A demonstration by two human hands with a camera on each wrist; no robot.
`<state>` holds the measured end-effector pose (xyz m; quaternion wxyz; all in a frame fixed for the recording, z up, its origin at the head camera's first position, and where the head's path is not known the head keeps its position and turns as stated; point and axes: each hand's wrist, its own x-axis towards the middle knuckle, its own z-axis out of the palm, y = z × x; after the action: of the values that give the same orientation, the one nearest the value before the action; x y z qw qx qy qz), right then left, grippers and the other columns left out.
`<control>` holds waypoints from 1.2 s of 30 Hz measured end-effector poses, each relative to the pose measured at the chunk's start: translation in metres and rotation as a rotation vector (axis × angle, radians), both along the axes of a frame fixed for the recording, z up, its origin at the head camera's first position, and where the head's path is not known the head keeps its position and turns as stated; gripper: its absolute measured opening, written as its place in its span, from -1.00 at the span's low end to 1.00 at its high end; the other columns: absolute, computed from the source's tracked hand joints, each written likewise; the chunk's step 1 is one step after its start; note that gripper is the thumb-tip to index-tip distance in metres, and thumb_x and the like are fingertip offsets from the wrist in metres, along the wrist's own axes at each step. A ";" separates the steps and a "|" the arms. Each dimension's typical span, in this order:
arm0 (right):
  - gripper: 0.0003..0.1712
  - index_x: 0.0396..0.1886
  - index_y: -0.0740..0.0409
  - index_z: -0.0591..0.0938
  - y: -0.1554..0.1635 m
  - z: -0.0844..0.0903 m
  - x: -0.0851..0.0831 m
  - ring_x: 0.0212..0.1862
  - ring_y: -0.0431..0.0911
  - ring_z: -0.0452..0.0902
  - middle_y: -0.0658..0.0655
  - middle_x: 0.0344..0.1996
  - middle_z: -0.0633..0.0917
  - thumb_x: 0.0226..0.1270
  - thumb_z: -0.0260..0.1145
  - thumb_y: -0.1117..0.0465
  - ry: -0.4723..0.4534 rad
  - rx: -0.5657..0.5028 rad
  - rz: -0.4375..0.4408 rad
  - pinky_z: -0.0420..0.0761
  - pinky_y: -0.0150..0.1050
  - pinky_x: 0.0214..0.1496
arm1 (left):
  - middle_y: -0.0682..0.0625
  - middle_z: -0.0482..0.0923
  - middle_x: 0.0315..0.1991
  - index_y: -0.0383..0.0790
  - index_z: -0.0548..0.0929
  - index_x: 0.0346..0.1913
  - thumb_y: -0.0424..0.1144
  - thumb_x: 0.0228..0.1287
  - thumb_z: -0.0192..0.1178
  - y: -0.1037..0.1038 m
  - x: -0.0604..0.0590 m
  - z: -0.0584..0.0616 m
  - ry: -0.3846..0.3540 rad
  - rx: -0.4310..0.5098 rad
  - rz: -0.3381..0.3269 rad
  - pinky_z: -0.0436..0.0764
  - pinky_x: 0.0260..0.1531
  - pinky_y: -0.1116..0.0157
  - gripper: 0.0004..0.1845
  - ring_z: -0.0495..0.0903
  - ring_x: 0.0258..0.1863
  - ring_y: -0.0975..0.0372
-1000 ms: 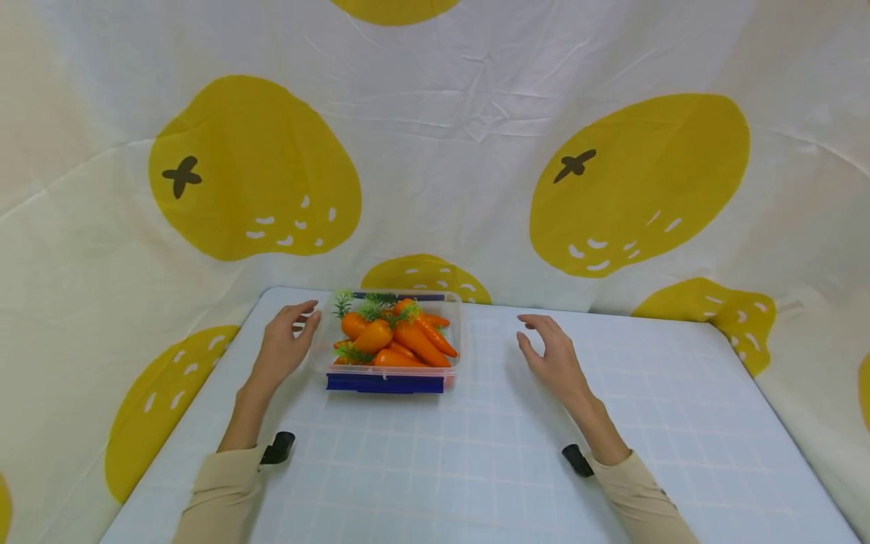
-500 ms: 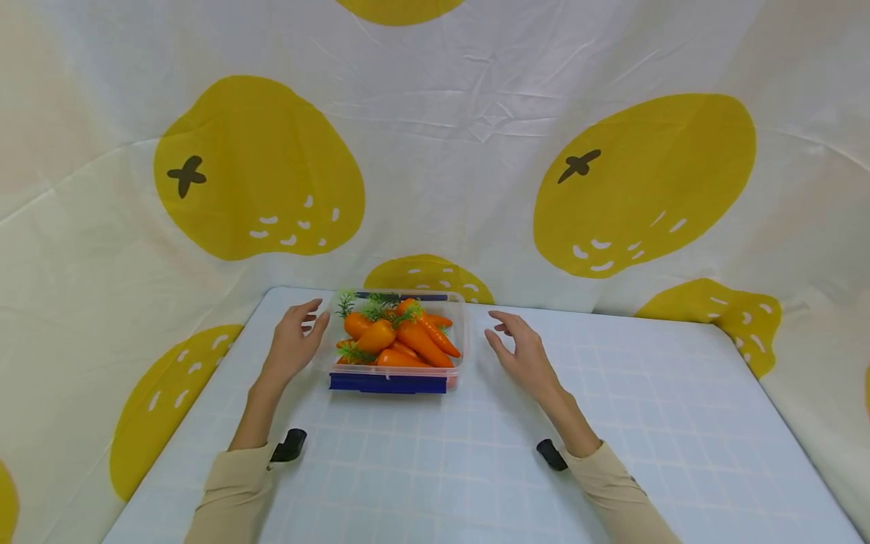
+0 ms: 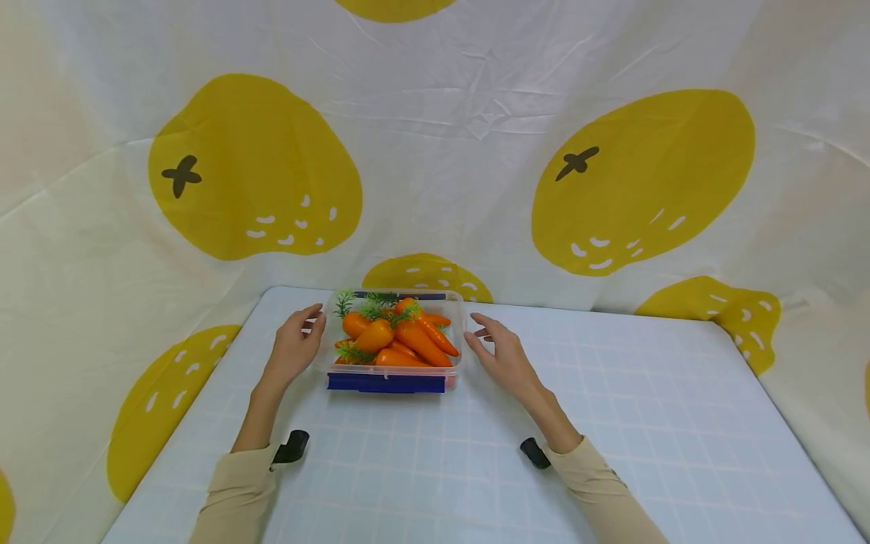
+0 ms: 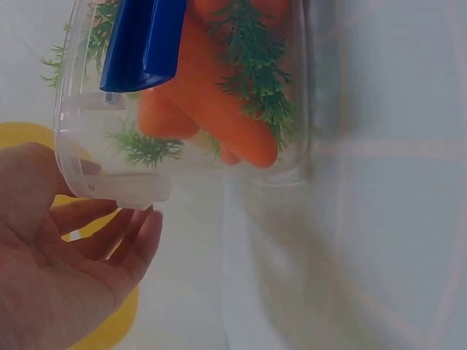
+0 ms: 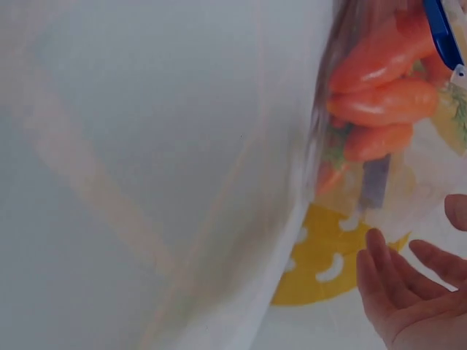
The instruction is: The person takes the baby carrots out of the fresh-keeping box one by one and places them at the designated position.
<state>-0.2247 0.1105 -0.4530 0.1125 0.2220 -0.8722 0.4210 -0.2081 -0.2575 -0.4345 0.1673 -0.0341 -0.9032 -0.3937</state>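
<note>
Box [image 3: 381,370], one, clear plastic, standing on the table [image 3: 632,408] toward its far edge, left of centre; blue latch [image 3: 386,384] along the near side, a second latch [image 3: 438,296] at the far side. Contents: carrots [image 3: 418,344], orange, heaped loosely, some lying across others; greens [image 3: 375,306] feathery, at least one sprig poking past the rim at the left. Left hand [image 3: 295,349], bare, half open, fingers gently bent, nothing gripped; beside the box's left wall, thumb near the rim, other fingers by a small tab; contact cannot be told. Right hand [image 3: 504,355], bare, loosely open, thumb and fingers parted, holding nothing; just beside the right wall, seemingly a small gap away. Step in hand, as judged: bringing both palms to opposite walls. Handling notes: meet the walls together and at matching height, so the box is not nudged sideways; set fingers low, toward the base, rather than on the thin rim; keep clear of the latches, which may swing; press evenly, since plastic could flex or slip; keep the box level, as the upper carrots could roll.
</note>
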 end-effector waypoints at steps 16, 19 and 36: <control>-0.44 0.23 0.17 0.50 -0.009 0.004 0.005 -0.05 -0.02 0.61 0.13 0.11 0.59 0.35 0.24 -0.04 -0.215 -0.076 -0.009 0.61 -0.17 -0.04 | -0.32 0.50 0.09 -0.34 0.44 0.27 -0.06 0.47 -0.05 -0.011 0.004 -0.004 -0.164 0.080 -0.024 0.61 -0.24 0.22 -0.51 0.55 -0.11 -0.07; -0.45 0.24 0.16 0.49 -0.010 0.006 0.004 -0.07 -0.03 0.63 0.13 0.09 0.60 0.33 0.26 0.00 -0.259 -0.120 -0.010 0.62 -0.19 -0.07 | -0.31 0.52 0.06 -0.31 0.41 0.30 0.04 0.45 -0.06 -0.012 0.004 -0.004 -0.194 0.118 -0.032 0.58 -0.36 0.38 -0.43 0.57 -0.16 -0.03; -0.37 0.30 0.10 0.44 -0.005 0.009 0.001 -0.19 -0.07 0.66 0.09 0.13 0.56 0.29 0.30 -0.02 -0.430 -0.226 -0.005 0.59 -0.20 -0.01 | -0.31 0.53 0.06 -0.30 0.41 0.30 0.00 0.42 0.03 -0.007 0.006 -0.001 -0.247 0.276 -0.035 0.55 -0.07 0.09 -0.45 0.57 -0.09 -0.05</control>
<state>-0.2233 0.1057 -0.4437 -0.0506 0.1110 -0.8239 0.5534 -0.2025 -0.2642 -0.4356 0.0515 0.0223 -0.8535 -0.5180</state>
